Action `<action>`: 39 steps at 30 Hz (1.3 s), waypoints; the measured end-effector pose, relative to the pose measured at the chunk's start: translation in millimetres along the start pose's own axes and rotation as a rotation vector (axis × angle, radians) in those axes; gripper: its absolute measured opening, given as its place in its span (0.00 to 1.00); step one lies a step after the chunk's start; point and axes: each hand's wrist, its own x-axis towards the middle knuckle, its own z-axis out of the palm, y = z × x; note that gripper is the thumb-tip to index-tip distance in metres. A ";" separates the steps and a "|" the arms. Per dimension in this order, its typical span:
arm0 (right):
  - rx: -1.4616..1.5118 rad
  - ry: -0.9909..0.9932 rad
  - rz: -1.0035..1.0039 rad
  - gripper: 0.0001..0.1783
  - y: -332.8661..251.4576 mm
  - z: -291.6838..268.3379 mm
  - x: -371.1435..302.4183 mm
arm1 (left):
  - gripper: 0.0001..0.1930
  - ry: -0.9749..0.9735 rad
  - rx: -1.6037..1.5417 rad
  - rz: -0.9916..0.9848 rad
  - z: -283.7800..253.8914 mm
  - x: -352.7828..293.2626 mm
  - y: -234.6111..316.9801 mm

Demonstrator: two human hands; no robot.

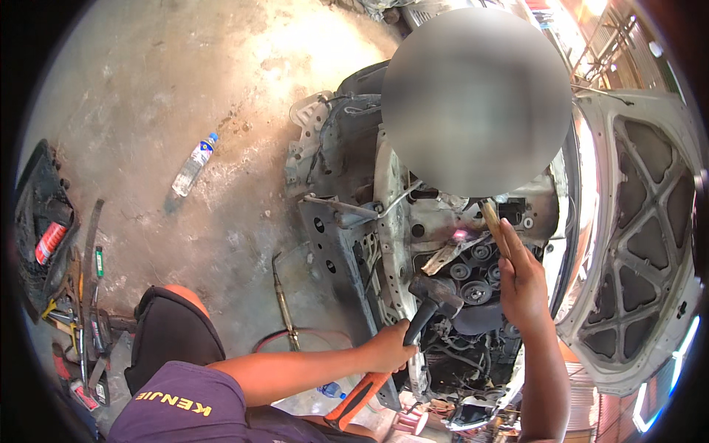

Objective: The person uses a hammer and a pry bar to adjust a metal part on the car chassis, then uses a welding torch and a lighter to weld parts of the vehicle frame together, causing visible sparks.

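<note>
My left hand (388,347) is wrapped around the handle of a sledgehammer (437,294). The hammer's dark, blocky head is up over the engine bay, and its orange and black grip points back toward my body. A flat strip of wood (490,217) is held in my right hand (526,289), its fingers straight along it and the thumb against its side. Beneath both hands lies the open front of a stripped car (396,258), with engine pulleys (476,292) showing between them. A large round blur hides the far part of the car.
An opened hood (628,244) stands at the right. On the concrete floor lie a water bottle (196,166) and a brass torch (283,303) with a red hose. At far left are scattered hand tools (81,332) and a black tray-like part (38,214) with a red can (52,242).
</note>
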 end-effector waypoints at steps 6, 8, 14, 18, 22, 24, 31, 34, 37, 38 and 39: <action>-0.170 -0.250 0.133 0.39 0.3 1.9 8.7 | 0.22 -0.198 -0.247 0.005 -3.4 22.9 18.8; -0.156 -0.320 0.240 0.38 1.8 3.2 11.2 | 0.24 -0.160 -0.244 0.029 -2.5 28.1 26.1; -0.070 0.006 -0.040 0.39 2.5 18.6 1.3 | 0.28 -0.133 -0.347 0.105 -22.2 42.7 51.1; -0.190 -0.264 0.196 0.43 6.6 12.4 16.1 | 0.24 -0.114 -0.448 0.127 -28.3 52.7 48.7; -0.107 -0.093 0.149 0.41 -3.4 7.3 12.3 | 0.22 -0.094 -0.433 0.152 -27.6 57.5 41.7; -0.208 -0.223 0.179 0.41 4.6 7.7 17.4 | 0.21 -0.092 -0.437 0.153 -26.0 60.5 40.1; -0.123 -0.043 0.030 0.40 8.6 13.4 13.9 | 0.20 -0.086 -0.435 0.120 -24.7 56.1 45.3; -0.312 -0.323 0.263 0.40 1.1 4.4 23.6 | 0.21 -0.073 -0.465 0.153 -25.7 56.2 42.1; -0.119 -0.070 0.165 0.40 0.8 6.1 15.2 | 0.18 -0.107 -0.432 0.141 -28.9 52.1 46.6; -0.184 -0.195 0.235 0.40 -1.2 2.1 18.9 | 0.18 -0.105 -0.447 0.140 -27.6 51.4 45.7; -0.248 -0.311 0.303 0.39 -9.6 -5.4 28.4 | 0.17 -0.103 -0.454 0.145 -29.6 50.4 46.6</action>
